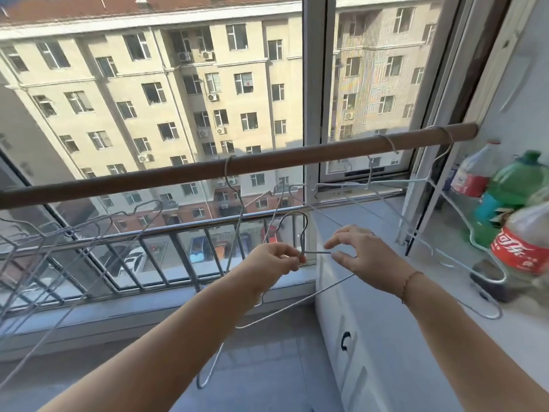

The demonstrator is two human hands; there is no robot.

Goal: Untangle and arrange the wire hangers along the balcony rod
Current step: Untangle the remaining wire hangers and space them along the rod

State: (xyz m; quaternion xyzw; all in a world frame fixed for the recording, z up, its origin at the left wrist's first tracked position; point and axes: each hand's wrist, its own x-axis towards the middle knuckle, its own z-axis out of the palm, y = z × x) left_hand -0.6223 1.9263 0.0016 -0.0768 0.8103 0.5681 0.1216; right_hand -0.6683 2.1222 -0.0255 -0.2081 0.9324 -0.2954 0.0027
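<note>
The left grip pinches the neck of a wire hanger. The right grip curls at the neck's other end, but its hold is unclear. Just beyond them another hanger hangs from the rod. A sideways tug could hook the two together, or knock the bottles right of the right grip.

Rod bare mid-span; hangers, seemingly tangled, crowd left; bottles block right.
</note>
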